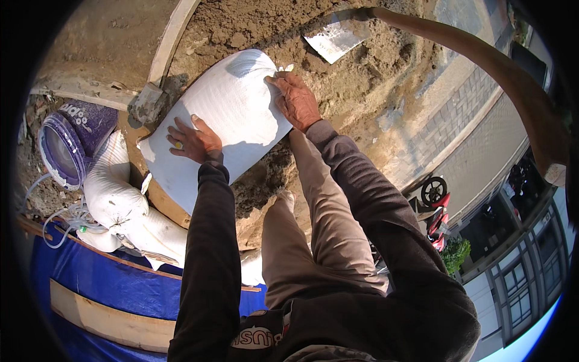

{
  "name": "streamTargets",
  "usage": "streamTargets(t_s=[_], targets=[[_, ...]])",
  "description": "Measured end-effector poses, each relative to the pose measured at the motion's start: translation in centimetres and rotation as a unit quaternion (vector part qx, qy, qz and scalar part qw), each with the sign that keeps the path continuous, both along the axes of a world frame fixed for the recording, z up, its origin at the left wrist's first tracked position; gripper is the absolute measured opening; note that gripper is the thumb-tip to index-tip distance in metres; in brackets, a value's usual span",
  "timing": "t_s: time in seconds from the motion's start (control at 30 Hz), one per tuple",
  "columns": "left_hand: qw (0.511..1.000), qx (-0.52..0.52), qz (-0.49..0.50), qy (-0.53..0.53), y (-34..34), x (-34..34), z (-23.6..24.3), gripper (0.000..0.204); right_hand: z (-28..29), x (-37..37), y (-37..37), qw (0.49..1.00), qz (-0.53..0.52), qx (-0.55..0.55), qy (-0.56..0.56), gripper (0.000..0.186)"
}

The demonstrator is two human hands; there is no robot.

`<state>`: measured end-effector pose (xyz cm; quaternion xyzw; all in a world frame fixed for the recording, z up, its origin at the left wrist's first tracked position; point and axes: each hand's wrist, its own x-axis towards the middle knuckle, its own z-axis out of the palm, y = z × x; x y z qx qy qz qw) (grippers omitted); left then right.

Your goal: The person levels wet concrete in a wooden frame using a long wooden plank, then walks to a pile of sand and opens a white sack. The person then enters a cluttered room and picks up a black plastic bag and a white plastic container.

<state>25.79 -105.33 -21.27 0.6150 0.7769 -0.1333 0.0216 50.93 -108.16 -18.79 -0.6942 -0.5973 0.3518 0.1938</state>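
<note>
well, our left hand (198, 142): spread flat on the white woven sack (232, 102)
our right hand (297, 102): bent over its right edge; whether pinching, we cannot tell

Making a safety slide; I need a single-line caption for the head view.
Left hand spread on a white sack, right hand at its right end, a hoe on soil beyond.

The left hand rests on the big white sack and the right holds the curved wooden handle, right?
Not quite: the left hand rests on the big white sack, but the head view shows the right hand there too, not on the curved wooden handle.
</note>
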Motion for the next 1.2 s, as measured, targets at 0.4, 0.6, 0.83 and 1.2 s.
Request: streamTargets(t_s=[0.4,0.6,0.83,1.2], targets=[[1.0,0.003,-0.003,0.005,-0.2,0.0,-0.4,0.053,-12.3,5.1,2.0,0.985,0.043,-0.169,-0.01,0.02],[1.0,0.018,0.008,0.008,-0.1,-0.2,-0.6,0.05,-13.5,4.8,2.9,0.985,0.036,-0.161,-0.061,0.01],[0.999,0.03,0.012,-0.025,0.0,0.0,-0.6,0.052,-19.7,4.9,1.5,0.946,-0.116,-0.302,0.017,0.012],[0.999,0.026,0.025,-0.037,-0.3,0.1,-0.4,0.056,-14.4,2.8,-1.3,0.718,-0.519,-0.224,0.407,0.02]])
